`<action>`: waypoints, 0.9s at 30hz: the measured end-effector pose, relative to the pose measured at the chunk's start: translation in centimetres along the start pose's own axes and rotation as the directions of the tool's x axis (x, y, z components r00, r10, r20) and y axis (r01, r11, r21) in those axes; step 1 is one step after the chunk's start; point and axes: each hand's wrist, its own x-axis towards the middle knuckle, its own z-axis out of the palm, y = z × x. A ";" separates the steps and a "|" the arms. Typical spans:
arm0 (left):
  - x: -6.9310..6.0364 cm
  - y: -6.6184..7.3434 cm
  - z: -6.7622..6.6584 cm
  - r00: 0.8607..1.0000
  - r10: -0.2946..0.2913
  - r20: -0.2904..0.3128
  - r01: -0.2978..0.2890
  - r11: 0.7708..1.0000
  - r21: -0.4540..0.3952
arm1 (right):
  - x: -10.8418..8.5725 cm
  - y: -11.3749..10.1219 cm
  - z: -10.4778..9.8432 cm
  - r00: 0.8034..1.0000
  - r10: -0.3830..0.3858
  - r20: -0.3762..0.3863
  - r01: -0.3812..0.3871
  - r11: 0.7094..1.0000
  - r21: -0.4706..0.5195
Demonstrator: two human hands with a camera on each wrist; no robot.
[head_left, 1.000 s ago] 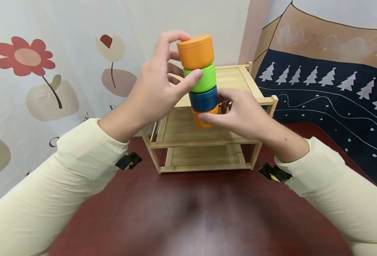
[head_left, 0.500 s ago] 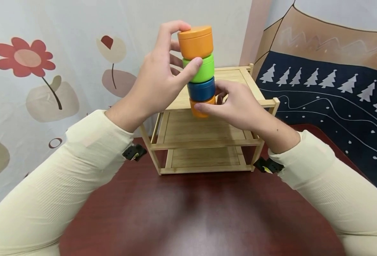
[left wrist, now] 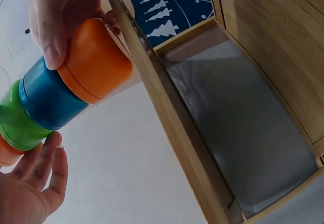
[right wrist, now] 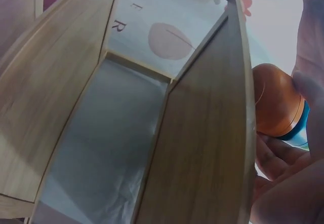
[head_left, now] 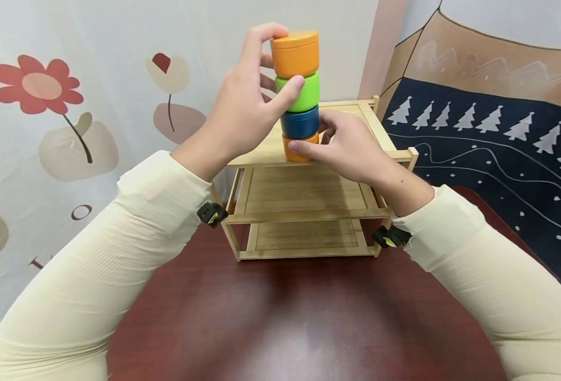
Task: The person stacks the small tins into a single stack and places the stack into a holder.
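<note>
Stacked in an upright column are several round lidded jars: an orange jar on top, a green jar, a blue jar and a smaller orange jar at the bottom. My left hand holds the upper part, index finger over the top lid and thumb across the green jar. Lower down, my right hand grips the bottom orange jar from the right, its thumb in front. That jar is at the front edge of the shelf's top board; whether it touches the wood I cannot tell.
The light wooden shelf rack has three boards and stands on the dark red table. A raised post and rail border its right side. Behind hang a flower-print curtain and a dark tree-patterned cloth.
Both hands have moved up and forward with the jar stack, from in front of the rack to the top board's front edge. The stack has straightened from a slight tilt.
</note>
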 end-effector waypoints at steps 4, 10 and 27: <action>0.5 -0.6 0.3 1.000 -0.003 0.006 0.003 1.000 -0.001 | 0.4 0.4 0.1 1.000 0.012 0.004 -0.012 1.000 0.004; 1.1 -1.3 0.7 1.000 -0.010 0.009 0.010 1.000 0.006 | 1.2 0.7 0.3 0.999 0.035 0.020 -0.035 0.999 0.001; 2.5 -2.6 1.4 0.999 -0.013 0.039 0.012 0.999 0.043 | 2.4 1.4 0.6 0.992 0.097 0.084 -0.098 0.995 0.008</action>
